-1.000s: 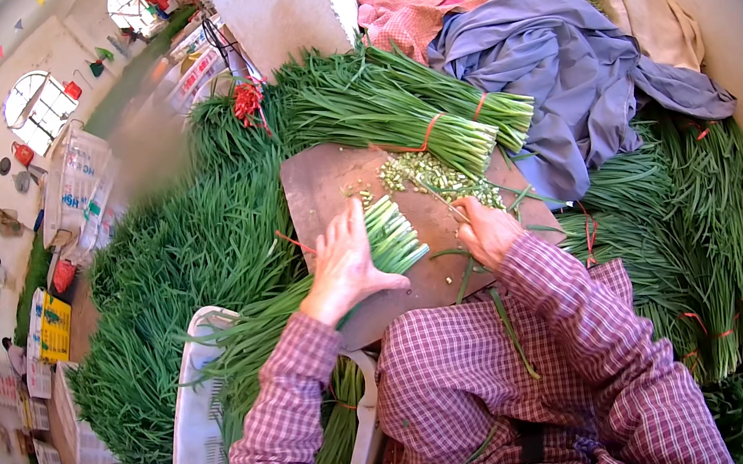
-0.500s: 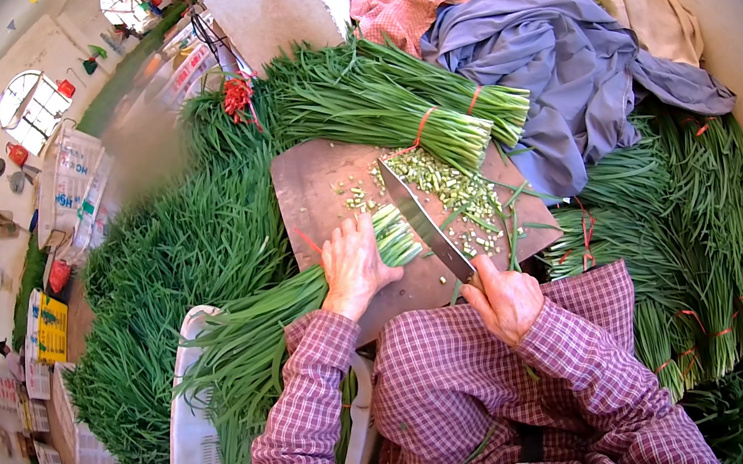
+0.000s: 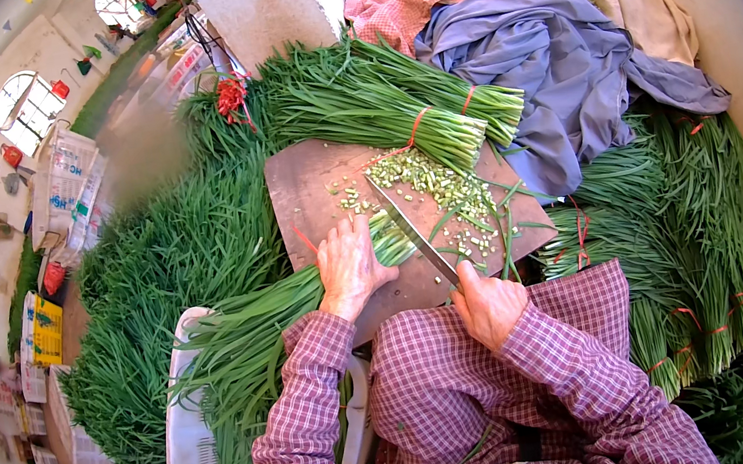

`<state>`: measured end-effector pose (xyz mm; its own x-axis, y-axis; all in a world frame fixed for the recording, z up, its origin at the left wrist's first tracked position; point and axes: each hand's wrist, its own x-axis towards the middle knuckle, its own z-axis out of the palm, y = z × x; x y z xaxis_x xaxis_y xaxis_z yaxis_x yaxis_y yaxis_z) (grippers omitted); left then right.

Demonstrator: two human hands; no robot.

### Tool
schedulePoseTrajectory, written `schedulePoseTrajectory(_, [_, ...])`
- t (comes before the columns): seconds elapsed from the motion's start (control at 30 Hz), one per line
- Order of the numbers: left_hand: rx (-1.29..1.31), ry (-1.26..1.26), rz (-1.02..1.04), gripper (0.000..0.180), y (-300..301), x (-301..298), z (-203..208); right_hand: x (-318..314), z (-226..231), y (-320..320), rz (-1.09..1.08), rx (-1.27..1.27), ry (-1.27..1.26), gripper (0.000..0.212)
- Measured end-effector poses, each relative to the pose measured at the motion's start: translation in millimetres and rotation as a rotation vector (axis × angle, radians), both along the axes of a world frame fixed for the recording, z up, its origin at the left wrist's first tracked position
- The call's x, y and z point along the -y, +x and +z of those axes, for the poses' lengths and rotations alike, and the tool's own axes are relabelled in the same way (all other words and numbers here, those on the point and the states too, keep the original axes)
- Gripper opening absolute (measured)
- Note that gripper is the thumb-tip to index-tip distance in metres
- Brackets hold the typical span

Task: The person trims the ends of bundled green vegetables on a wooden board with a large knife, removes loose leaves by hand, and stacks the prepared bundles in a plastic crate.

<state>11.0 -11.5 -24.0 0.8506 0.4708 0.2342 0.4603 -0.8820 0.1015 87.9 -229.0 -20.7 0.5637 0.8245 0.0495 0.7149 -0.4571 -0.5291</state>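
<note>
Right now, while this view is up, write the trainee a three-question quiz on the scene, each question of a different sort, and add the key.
1. Multiple choice: Which hand grips the knife? A, the left; B, the right.
2. True or false: The left hand holds the grey-blue cloth.
3. Fill in: The two bundles beyond the cut pieces are tied with ____ bands.

Key:
1: B, the right hand.
2: False; it holds a bunch of green stalks.
3: Red.
</note>
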Motion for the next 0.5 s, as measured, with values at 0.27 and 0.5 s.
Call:
schedulePoseTrajectory(0.27, [0.011, 0.028, -0.029, 0.078, -2, 0, -3, -8, 6, 38, 0.134, -0.138, 0.014, 0.026])
schedulePoseTrajectory(0.5, [-0.023, -0.003, -0.040, 0.075, 7, 4, -2, -71, -27, 49, 0.089, -0.137, -0.063, 0.030])
